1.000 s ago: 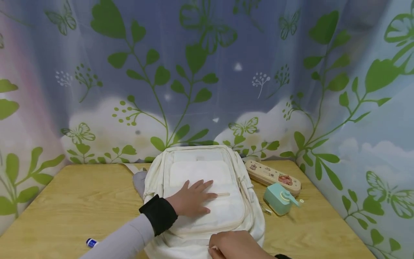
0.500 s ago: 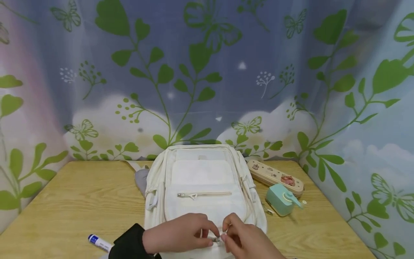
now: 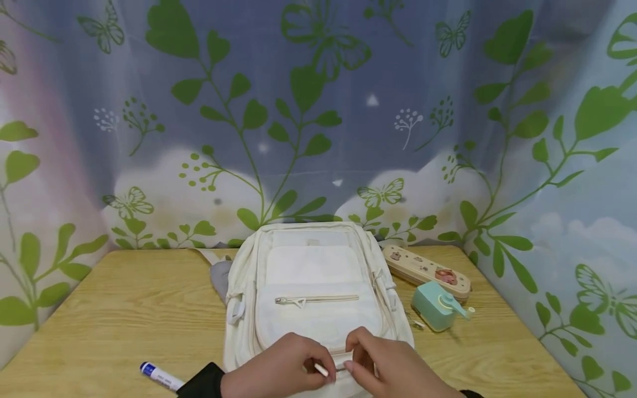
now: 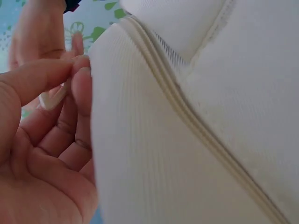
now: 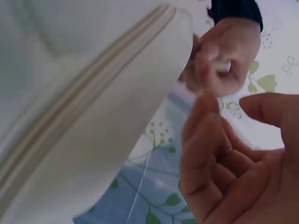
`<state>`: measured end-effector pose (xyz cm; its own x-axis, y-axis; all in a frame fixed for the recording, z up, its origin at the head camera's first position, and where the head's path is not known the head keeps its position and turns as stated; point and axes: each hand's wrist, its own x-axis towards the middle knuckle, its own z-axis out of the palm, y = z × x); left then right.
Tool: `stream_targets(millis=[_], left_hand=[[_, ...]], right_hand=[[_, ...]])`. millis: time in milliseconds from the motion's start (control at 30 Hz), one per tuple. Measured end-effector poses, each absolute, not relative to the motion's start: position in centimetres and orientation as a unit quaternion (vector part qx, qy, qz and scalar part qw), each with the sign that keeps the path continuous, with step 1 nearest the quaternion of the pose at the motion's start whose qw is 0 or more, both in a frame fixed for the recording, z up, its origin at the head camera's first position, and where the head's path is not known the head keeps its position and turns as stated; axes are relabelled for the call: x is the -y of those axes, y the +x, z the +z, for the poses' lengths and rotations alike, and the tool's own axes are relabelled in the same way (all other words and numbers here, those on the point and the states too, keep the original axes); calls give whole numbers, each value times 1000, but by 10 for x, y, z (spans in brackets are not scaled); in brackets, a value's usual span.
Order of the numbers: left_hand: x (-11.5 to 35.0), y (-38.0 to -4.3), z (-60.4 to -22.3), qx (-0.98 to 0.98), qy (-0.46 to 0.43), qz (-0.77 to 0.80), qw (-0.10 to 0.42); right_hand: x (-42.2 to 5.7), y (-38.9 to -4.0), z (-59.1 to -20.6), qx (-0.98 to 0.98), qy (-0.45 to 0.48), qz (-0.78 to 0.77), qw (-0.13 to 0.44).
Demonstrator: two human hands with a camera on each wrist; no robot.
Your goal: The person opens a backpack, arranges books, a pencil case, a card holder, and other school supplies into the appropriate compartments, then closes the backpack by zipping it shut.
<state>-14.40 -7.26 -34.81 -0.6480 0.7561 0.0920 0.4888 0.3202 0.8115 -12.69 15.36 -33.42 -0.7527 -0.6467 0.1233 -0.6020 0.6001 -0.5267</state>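
Note:
A white backpack point(image 3: 313, 320) lies on the table with its front pocket facing up. At its near edge, my left hand point(image 3: 286, 365) pinches a white zipper pull point(image 3: 320, 369) between thumb and forefinger. The left wrist view shows the pull's loop point(image 4: 57, 99) sticking out from these fingers, beside the backpack's side panel point(image 4: 135, 126). My right hand point(image 3: 393, 362) hovers just right of the left one, close to the zipper. In the right wrist view its thumb and forefinger stand apart, the fingers are loosely bent, and nothing is between them.
On the wooden table point(image 3: 149, 309), a marker point(image 3: 161, 377) lies left of the backpack. A mint pencil sharpener point(image 3: 435, 307) and a beige pencil case point(image 3: 428, 271) are at its right. A grey soft item point(image 3: 220, 279) pokes out at the left. A patterned curtain point(image 3: 308, 138) hangs behind.
My left hand has come down from the front pocket to the near edge and now pinches the zipper pull. My right hand has shifted right and let go of what it pinched.

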Motion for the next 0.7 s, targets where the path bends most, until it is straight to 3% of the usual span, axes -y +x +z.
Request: stream_targets(millis=[167, 367, 533, 700], left_hand=[[79, -141, -346, -786, 384, 452, 177], [81, -138, -350, -808, 366, 434, 158], [89, -137, -351, -821, 350, 415, 177], [110, -136, -345, -837, 328, 400, 178]], right_hand=[[-163, -136, -337, -903, -391, -175, 37], [-154, -145, -355, -882, -456, -119, 18], [-148, -142, -360, -892, -441, -94, -30], [-146, -139, -358, -918, -390, -63, -30]])
